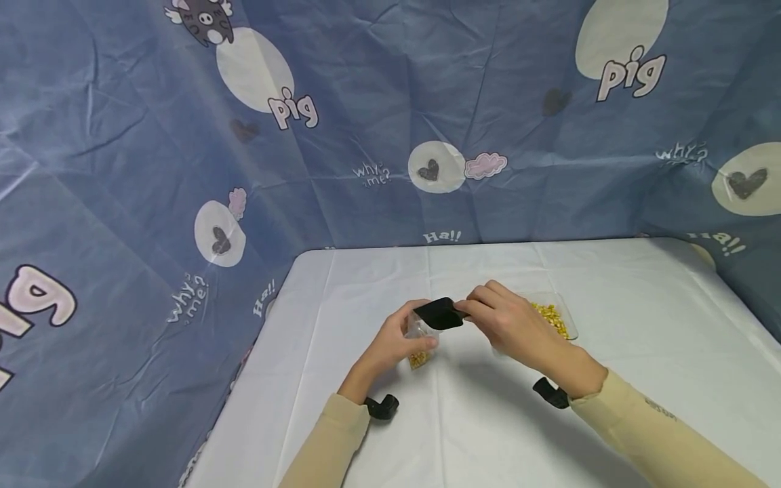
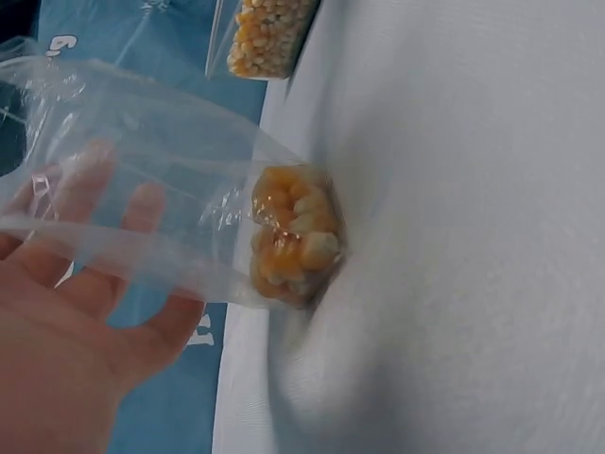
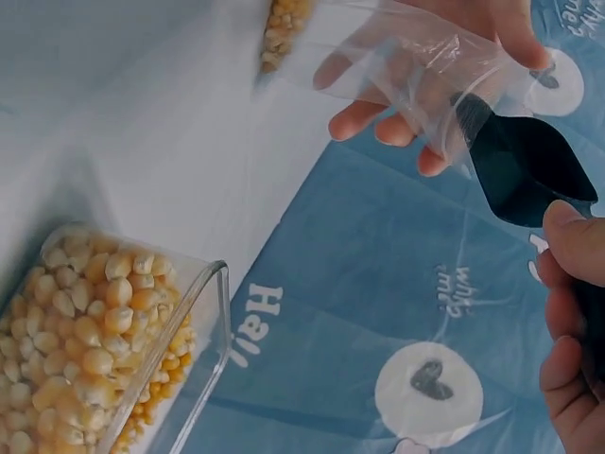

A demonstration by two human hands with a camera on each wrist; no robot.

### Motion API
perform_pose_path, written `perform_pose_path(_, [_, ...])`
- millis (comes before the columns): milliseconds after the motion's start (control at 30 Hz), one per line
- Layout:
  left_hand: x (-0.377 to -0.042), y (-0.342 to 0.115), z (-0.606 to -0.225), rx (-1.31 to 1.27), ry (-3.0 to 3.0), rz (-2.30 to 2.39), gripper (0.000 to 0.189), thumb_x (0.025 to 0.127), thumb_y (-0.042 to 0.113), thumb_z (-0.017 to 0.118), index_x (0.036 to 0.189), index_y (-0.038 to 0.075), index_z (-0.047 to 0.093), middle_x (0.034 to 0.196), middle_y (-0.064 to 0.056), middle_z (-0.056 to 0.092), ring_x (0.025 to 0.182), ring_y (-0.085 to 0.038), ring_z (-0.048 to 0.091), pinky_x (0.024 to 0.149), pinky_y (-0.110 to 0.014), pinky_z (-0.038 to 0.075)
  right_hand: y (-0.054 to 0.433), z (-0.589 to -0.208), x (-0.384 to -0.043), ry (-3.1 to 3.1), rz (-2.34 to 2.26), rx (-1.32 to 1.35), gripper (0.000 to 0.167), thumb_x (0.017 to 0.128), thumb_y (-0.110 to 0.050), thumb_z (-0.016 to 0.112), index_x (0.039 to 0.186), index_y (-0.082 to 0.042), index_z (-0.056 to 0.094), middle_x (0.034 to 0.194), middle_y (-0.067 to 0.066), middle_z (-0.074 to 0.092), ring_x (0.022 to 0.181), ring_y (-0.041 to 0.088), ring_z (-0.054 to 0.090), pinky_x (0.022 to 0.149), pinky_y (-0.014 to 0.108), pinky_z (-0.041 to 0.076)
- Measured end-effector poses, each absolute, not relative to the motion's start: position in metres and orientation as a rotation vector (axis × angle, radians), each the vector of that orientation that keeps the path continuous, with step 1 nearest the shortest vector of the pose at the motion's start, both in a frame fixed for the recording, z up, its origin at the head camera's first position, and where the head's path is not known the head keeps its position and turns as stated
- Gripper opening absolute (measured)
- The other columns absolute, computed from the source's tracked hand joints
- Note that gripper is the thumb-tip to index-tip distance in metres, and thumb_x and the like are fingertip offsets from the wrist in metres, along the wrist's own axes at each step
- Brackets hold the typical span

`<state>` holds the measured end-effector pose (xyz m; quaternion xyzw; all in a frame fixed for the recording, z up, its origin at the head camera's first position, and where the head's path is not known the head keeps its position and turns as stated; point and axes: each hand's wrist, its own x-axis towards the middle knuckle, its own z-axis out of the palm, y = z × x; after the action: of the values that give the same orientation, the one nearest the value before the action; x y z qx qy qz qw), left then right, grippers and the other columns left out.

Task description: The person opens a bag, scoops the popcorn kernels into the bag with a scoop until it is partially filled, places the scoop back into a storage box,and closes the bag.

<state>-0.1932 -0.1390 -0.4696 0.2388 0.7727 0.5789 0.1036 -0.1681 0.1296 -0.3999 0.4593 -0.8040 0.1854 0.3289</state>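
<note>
Left hand (image 1: 390, 342) holds bag (image 2: 213, 170), corn (image 2: 295, 236) at bottom; right hand (image 1: 509, 325) grips scoop (image 1: 441, 314), tip at bag mouth; box (image 3: 223, 293) near.

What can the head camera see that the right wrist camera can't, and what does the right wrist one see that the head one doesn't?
Only the head view: two long tan cloth sleeves, black curved pieces at the wrists, and a grey winged cartoon pig.

Only the right wrist view: several fingertips, besides the thumb, of the left hand.

Both: the right hand, black shovel-shaped scoop, clear plastic bag, yellow corn kernels, clear box, white cloth and blue printed cloth.
</note>
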Motion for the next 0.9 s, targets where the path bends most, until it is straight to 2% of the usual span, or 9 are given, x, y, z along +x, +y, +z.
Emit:
perform_pose_path(167, [-0.194, -0.138, -0.469, 0.736, 2.259, 1.755, 0.067, 0.089, 0.036, 0.077, 0.148, 0.033, 0.046, 0.139, 0.003, 0.053, 0.136, -0.017, 0.043, 0.114, -0.056, 0.027, 0.136, -0.401, -0.166, -2.119, 0.567, 1.171, 0.034, 0.08, 0.006, 0.079, 0.11, -0.009, 0.073, 0.098, -0.003, 0.062, 0.089, 0.015, 0.056, 0.073, 0.027, 0.052])
perform_pose_path(233, [-0.194, -0.139, -0.469, 0.76, 2.236, 1.768, 0.067, 0.09, 0.035, 0.076, 0.149, 0.034, 0.045, 0.145, 0.003, 0.049, 0.137, -0.017, 0.042, 0.115, -0.055, 0.026, 0.139, -0.401, -0.165, -2.121, 0.593, 1.156, 0.036, 0.079, 0.007, 0.079, 0.11, -0.01, 0.072, 0.099, -0.003, 0.063, 0.089, 0.015, 0.056, 0.073, 0.026, 0.051])
perform_pose_path(400, [-0.193, -0.14, -0.467, 0.766, 2.207, 1.76, 0.071, 0.09, 0.028, 0.075, 0.152, 0.034, 0.04, 0.147, -0.001, 0.046, 0.138, -0.019, 0.041, 0.116, -0.053, 0.025, 0.146, -0.401, -0.163, -2.096, 0.652, 1.129, 0.037, 0.078, 0.005, 0.081, 0.111, -0.009, 0.072, 0.099, -0.003, 0.064, 0.088, 0.014, 0.056, 0.074, 0.024, 0.048])
perform_pose_path(567, [-0.19, -0.141, -0.466, 0.741, 2.211, 1.754, 0.077, 0.091, 0.021, 0.075, 0.156, 0.027, 0.035, 0.148, -0.004, 0.047, 0.14, -0.022, 0.04, 0.116, -0.054, 0.025, 0.151, -0.399, -0.163, -2.069, 0.679, 1.096, 0.037, 0.077, 0.003, 0.082, 0.112, -0.007, 0.072, 0.1, -0.001, 0.065, 0.086, 0.015, 0.057, 0.072, 0.025, 0.047])
perform_pose_path(767, [-0.179, -0.139, -0.445, 0.771, 2.148, 1.802, 0.075, 0.091, 0.012, 0.074, 0.155, 0.009, 0.035, 0.143, -0.021, 0.051, 0.135, -0.034, 0.046, 0.114, -0.059, 0.026, 0.161, -0.402, -0.162, -2.105, 0.711, 0.998, 0.038, 0.077, 0.001, 0.083, 0.112, -0.009, 0.073, 0.099, -0.004, 0.066, 0.088, 0.013, 0.056, 0.071, 0.024, 0.045])
perform_pose_path(900, [-0.176, -0.139, -0.441, 0.782, 2.14, 1.812, 0.073, 0.091, 0.011, 0.074, 0.154, 0.013, 0.038, 0.142, -0.024, 0.051, 0.134, -0.034, 0.046, 0.115, -0.057, 0.027, 0.168, -0.404, -0.161, -2.125, 0.756, 0.941, 0.036, 0.078, -0.002, 0.083, 0.113, -0.009, 0.073, 0.097, -0.005, 0.066, 0.088, 0.013, 0.056, 0.072, 0.022, 0.043])
